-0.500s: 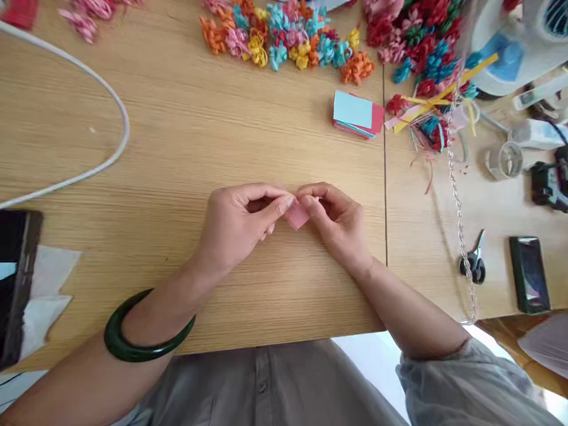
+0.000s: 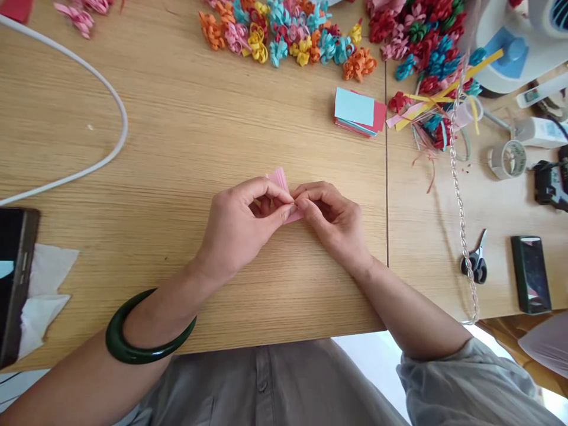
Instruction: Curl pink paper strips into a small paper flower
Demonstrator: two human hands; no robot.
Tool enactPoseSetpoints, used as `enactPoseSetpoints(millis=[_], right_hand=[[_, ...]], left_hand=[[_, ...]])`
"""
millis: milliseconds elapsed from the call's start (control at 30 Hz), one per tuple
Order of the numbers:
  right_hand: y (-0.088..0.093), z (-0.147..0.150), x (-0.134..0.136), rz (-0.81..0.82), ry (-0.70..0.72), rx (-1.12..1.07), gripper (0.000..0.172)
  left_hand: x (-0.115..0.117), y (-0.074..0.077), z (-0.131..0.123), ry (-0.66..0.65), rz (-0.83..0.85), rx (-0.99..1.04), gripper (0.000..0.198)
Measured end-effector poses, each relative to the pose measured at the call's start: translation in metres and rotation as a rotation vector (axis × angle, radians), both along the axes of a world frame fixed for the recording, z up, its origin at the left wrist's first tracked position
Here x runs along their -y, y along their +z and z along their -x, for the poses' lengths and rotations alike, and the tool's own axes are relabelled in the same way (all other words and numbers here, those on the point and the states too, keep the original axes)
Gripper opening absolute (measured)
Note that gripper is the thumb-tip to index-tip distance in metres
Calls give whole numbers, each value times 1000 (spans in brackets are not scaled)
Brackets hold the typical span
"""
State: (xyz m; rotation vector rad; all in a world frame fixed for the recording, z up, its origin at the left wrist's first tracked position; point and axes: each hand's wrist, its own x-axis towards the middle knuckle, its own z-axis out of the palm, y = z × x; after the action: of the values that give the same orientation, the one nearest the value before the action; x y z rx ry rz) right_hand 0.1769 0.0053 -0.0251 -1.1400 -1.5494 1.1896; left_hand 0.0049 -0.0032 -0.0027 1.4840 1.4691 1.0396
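Craft workspace, with colourful flower-like bundles (image 2: 304, 52), paper slips (image 2: 354, 106) and scissors (image 2: 478, 258).

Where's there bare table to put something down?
The biggest bare patch has the white cable on its left, the colourful bunches above and the left hand below. A smaller one sits between the right forearm and the scissors. It's crowded at top right, with red and blue bunches and yellow strips.

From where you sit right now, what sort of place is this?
Probably a craft worktable, at home or in a small workshop: curled paper flowers cluster along the far side, a stack of cut colored cards lies nearer, and scissors rest at right.
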Motion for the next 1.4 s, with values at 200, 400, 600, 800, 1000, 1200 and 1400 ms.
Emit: enactPoseSetpoints(millis=[200, 400, 600, 800, 1000, 1200, 1400], right_hand=[[1, 0, 0, 27, 8, -23, 24], [2, -1, -1, 24, 21, -23, 23], [1, -2, -2, -28, 36, 29, 19], [0, -2, -3, 24, 13, -8, 23], [3, -3, -5, 173, -60, -189, 18], [5, -4, -7, 204, -65, -193, 19], [6, -4, -6, 214, -27, -186, 31]], left_hand=[[1, -4, 1, -13, -67, -68, 9], [0, -11, 3, -35, -204, -140, 9], [-1, -13, 4, -55, -216, -125, 16], [-3, -15, 3, -85, -252, -57, 19], [-10, -14, 10, 174, -269, 154, 44], [-8, -10, 7, 12, 212, 459, 45], [-4, -6, 2, -95, 298, 531, 54]])
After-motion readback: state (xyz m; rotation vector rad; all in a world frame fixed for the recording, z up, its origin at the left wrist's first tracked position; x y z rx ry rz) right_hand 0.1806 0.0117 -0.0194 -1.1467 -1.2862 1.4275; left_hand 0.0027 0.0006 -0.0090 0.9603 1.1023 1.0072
